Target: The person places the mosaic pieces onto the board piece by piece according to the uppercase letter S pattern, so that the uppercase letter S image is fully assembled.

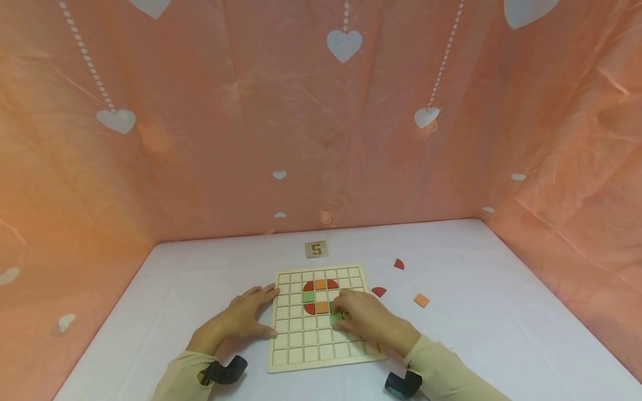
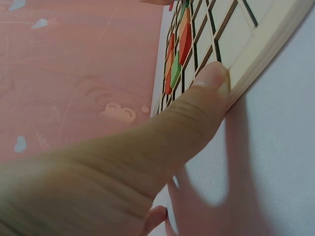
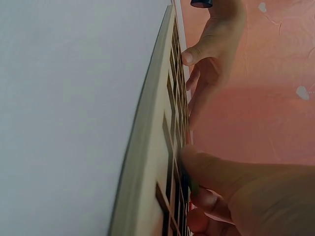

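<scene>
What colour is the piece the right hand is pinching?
The piece is green; it shows best in the head view.

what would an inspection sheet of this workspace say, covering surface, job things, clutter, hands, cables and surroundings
Surface: white table, board lying flat on it.
Job's things: gridded board bearing red, orange and green tiles; two loose red pieces and a loose orange square to its right; patterned card beyond its far edge.
Clutter: nothing seen.
Left hand: touches the board's left edge.
Right hand: pinches a green tile at the board; whether the tile touches it is unclear.
Cables: nothing seen.
Surroundings: orange-pink hangings with white hearts.
</scene>
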A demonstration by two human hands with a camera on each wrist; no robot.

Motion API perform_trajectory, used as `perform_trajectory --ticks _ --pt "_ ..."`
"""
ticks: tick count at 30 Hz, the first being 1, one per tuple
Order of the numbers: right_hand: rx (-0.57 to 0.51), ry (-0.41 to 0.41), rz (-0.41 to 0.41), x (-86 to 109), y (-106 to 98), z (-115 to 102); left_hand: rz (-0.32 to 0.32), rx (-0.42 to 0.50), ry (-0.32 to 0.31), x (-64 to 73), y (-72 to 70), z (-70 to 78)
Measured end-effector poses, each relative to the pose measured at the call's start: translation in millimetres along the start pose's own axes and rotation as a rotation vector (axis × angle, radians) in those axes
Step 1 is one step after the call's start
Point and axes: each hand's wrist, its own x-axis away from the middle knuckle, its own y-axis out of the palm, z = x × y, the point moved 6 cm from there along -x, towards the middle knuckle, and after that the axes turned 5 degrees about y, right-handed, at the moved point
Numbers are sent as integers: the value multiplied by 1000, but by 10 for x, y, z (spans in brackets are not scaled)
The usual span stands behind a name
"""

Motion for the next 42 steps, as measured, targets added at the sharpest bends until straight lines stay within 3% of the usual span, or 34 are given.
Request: perform_trajectory --ticks 23,31,36,42 --pt "-100 33 -53 -2 13 -9 0 -15 -36 11 1 -2" --pt "-134 43 -44 -4 -82 12 -2 -8 -27 17 8 6" --pt "-178 86 4 -23 -279 171 1 -8 -24 12 4 16" --pt "-218 185 142 -35 -541 549 -2 -13 -9 38 -19 0"
